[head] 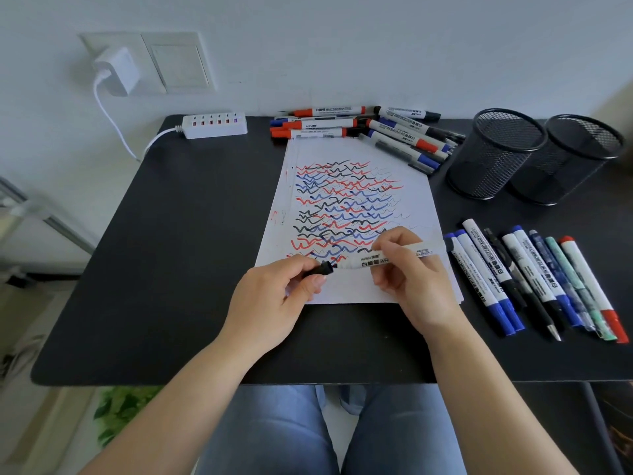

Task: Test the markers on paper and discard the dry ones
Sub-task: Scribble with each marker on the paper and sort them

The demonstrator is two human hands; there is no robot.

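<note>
Two hands [274,296] [407,269] hold one marker [370,260]; two mesh cups [496,152] stand.

Marker [387,258]: white barrel, black print, held level over the paper's near edge in your right hand [411,269]; its black cap [323,269] was pinched in your left hand [274,296], at the tip.
Paper [346,214]: white sheet, lengthwise on the desk [171,252], covered with red, blue and black squiggles.
Markers, far pile [363,132]: jumbled beyond the sheet.
Markers, right row [534,279]: side by side, capped.
</note>
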